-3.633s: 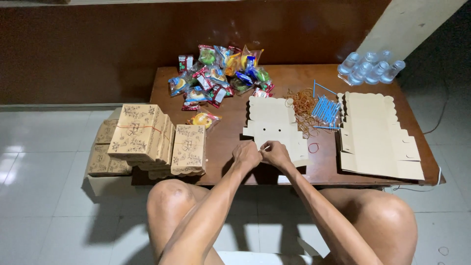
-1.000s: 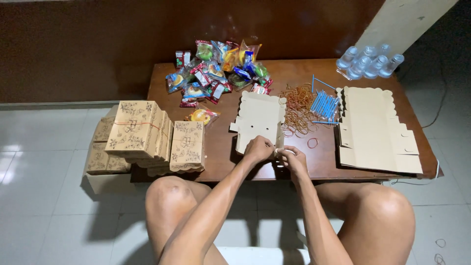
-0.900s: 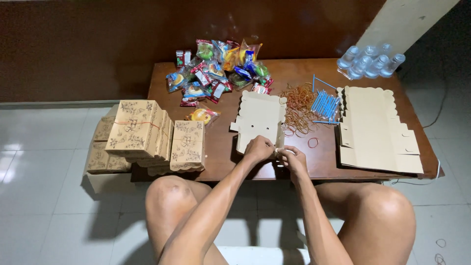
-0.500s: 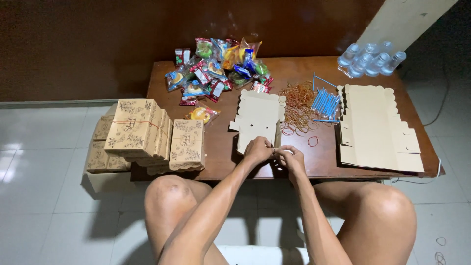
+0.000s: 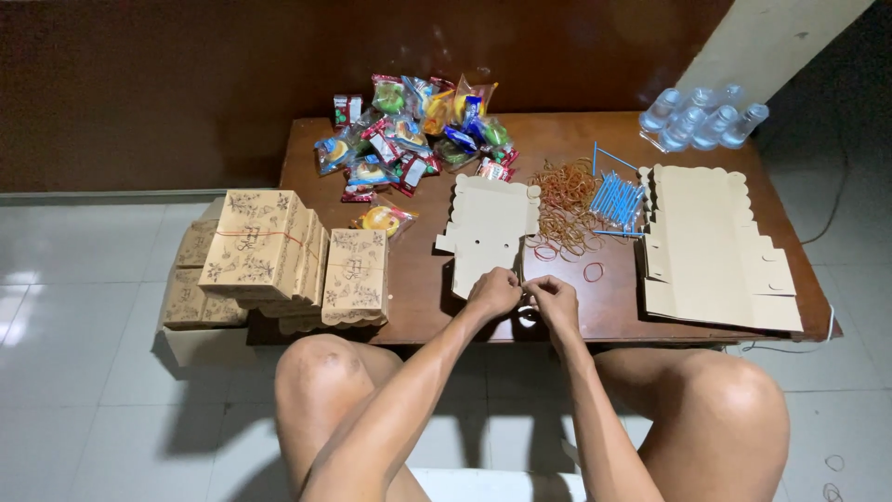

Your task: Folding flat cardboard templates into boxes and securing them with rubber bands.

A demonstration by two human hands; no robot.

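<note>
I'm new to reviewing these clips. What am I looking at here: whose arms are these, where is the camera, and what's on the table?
There is no machine: a seated person works with bare hands, and one camera worn on their head looks down past their knees. The left hand and right hand meet at the near edge of a low wooden table, pinching the bottom of a flat tan cardboard cutout. What exactly sits between the fingers is too small to tell. On the table lie a pile of wrapped snacks, loose rubber bands, blue straws, a stack of flat cutouts and small water bottles. At the left stand finished patterned boxes.
</note>
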